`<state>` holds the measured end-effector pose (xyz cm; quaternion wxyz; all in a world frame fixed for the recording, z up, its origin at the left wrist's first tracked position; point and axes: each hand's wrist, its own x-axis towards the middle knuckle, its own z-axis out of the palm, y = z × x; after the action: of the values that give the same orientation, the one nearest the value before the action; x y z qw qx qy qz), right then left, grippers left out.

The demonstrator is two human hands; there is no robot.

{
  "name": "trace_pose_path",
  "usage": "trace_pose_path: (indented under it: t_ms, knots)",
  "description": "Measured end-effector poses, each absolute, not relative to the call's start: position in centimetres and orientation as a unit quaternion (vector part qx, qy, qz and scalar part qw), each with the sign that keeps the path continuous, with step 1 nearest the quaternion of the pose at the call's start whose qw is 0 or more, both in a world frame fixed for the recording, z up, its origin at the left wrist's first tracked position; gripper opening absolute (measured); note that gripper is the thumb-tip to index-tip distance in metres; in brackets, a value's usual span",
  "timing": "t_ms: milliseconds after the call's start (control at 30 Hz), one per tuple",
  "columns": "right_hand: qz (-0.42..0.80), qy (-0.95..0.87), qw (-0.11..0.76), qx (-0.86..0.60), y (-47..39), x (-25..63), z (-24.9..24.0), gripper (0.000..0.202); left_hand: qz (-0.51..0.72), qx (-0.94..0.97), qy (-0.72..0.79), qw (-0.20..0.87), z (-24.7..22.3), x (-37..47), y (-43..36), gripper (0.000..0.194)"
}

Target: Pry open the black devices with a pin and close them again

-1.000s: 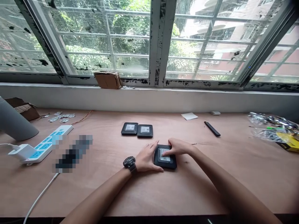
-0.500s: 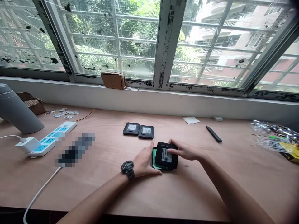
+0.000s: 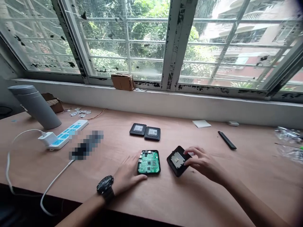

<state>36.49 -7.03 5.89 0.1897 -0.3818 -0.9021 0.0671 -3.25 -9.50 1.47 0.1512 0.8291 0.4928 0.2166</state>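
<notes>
A small black case base with a green circuit board (image 3: 149, 162) in it lies face up on the table. My left hand (image 3: 126, 172), with a black watch on its wrist, rests along the base's left side, fingers and thumb spread. To the right, my right hand (image 3: 201, 159) pinches the black cover (image 3: 172, 163) by its right edge. The cover is tilted, and its inner side with a silvery metal plate shows. Behind the base, two closed black cases (image 3: 138, 129) with white labels lie side by side.
At left are a white power strip (image 3: 84, 124), a grey cylinder (image 3: 39, 105), a cable and a blurred-out dark object (image 3: 86, 145). A black bar (image 3: 227, 140) and white paper (image 3: 201, 123) lie at right, with plastic bags (image 3: 288, 135) farther out. A cardboard box (image 3: 122, 82) sits on the sill.
My right hand has lifted the cover off the base, moved it right and turned it over, exposing the circuit board. My left hand stays beside the base. The view has shifted left.
</notes>
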Motion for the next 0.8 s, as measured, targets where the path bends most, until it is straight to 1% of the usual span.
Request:
trace_pose_path:
  t_ms: [100, 200, 300, 433, 600, 733, 800]
  knots:
    - [0.117, -0.870, 0.228, -0.420, -7.2, 38.2, 3.0, 0.021, 0.211, 0.838, 0.467, 0.189, 1.4, -2.7, -8.6, 0.104]
    - [0.200, -0.833, 0.267, -0.441, -7.2, 38.9, 1.3, 0.025, 0.212, 0.838, 0.458, 0.209, 1.3, -2.0, -8.0, 0.104]
    - [0.285, -0.807, 0.269, -0.442, -7.1, 39.1, 1.2, 0.029, 0.200, 0.837, 0.457, 0.224, 1.4, -1.3, -7.4, 0.105]
    - [0.350, -0.790, 0.270, -0.424, -6.6, 39.5, 1.9, 0.030, 0.190, 0.842, 0.447, 0.233, 1.8, -0.8, -6.7, 0.104]
    - [0.385, -0.766, 0.288, -0.426, -6.2, 39.6, 1.7, 0.035, 0.190, 0.847, 0.442, 0.227, 1.7, -0.3, -6.5, 0.104]
    - [0.357, -0.752, 0.308, -0.460, -6.8, 39.3, 1.8, 0.034, 0.175, 0.854, 0.445, 0.202, 1.1, -0.7, -6.3, 0.111]
    - [0.330, -0.749, 0.302, -0.489, -7.8, 39.8, 1.9, 0.033, 0.148, 0.867, 0.442, 0.177, 0.7, -1.7, -6.1, 0.115]
